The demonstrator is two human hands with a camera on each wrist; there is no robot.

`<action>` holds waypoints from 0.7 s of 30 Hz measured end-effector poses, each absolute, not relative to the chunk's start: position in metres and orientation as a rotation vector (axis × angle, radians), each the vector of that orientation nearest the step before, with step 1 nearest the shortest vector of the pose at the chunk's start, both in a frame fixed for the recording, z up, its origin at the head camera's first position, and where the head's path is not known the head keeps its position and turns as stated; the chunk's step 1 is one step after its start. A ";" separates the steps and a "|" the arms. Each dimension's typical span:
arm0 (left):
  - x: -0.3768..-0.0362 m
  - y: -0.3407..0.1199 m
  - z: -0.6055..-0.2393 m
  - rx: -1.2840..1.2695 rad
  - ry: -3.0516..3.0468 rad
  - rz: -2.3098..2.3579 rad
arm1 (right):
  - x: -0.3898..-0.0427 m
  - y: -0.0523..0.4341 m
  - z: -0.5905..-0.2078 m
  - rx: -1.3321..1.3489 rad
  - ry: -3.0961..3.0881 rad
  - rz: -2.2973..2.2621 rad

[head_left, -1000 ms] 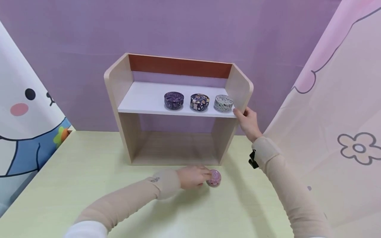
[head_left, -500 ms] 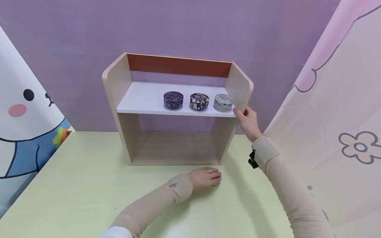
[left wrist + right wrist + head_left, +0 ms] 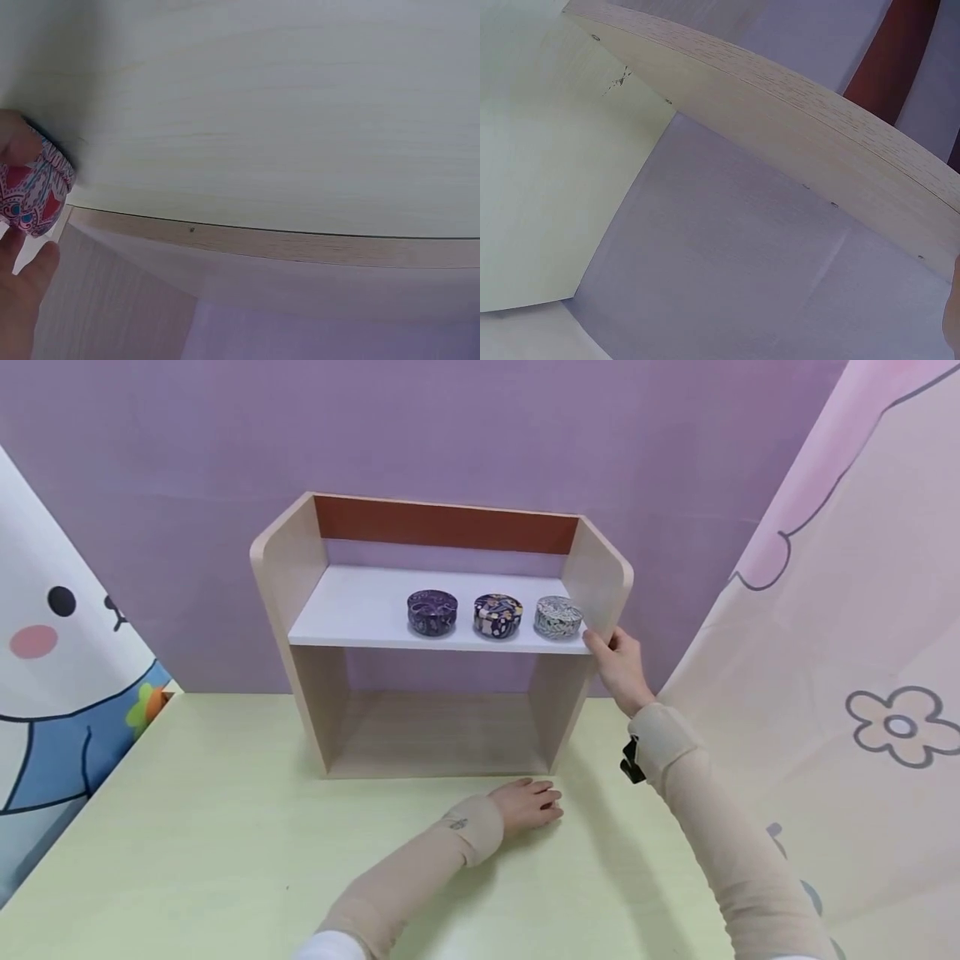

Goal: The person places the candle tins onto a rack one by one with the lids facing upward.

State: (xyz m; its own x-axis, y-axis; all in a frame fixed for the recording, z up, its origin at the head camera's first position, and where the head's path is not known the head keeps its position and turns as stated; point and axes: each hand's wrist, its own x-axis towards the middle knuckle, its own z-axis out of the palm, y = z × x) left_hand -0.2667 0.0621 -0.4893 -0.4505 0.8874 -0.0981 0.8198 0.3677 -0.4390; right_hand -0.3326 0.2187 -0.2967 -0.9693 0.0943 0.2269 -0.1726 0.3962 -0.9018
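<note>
My left hand (image 3: 528,806) reaches across the table just in front of the small wooden shelf (image 3: 600,568). In the left wrist view, its thumb and fingers hold a round tin (image 3: 37,187) patterned in pink, red and blue. The hand hides that tin in the head view. My right hand (image 3: 621,668) grips the shelf's right side panel, the thumb at the front edge of the white board. On that board stand three round lidded tins: a dark purple tin (image 3: 432,612), a navy floral tin (image 3: 498,616), and a pale leafy tin (image 3: 558,617) nearest my right thumb.
The shelf stands on a pale yellow-green table (image 3: 187,827), close to a purple backdrop (image 3: 465,427). A cartoon curtain (image 3: 45,693) hangs at the left and a pale flowered curtain (image 3: 810,677) at the right. Below the white board is a lower compartment (image 3: 442,735).
My left hand has moved right, from the pink tin's left side to over it, now covering it in the head view. The right hand keeps its grip on the side panel.
</note>
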 end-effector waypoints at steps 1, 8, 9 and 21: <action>-0.267 0.063 -0.490 -1.550 -2.466 0.668 | -0.333 0.219 -0.297 0.069 -2.411 1.598; -0.270 0.069 -0.494 -1.531 -2.421 0.788 | -0.335 0.219 -0.298 0.072 -2.393 1.601; -0.270 0.069 -0.494 -1.525 -2.410 0.801 | -0.335 0.219 -0.298 0.072 -2.391 1.598; -0.271 0.073 -0.501 -1.480 -2.378 0.831 | -0.332 0.219 -0.298 0.096 -2.387 1.630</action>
State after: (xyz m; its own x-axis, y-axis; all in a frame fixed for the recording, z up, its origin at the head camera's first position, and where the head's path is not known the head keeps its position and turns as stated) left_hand -0.2714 0.0727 -0.5012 -0.4691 0.8766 -0.1071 0.7525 0.3333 -0.5680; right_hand -0.3324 0.2187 -0.2975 -0.9668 0.0851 0.2409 -0.1934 0.3722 -0.9078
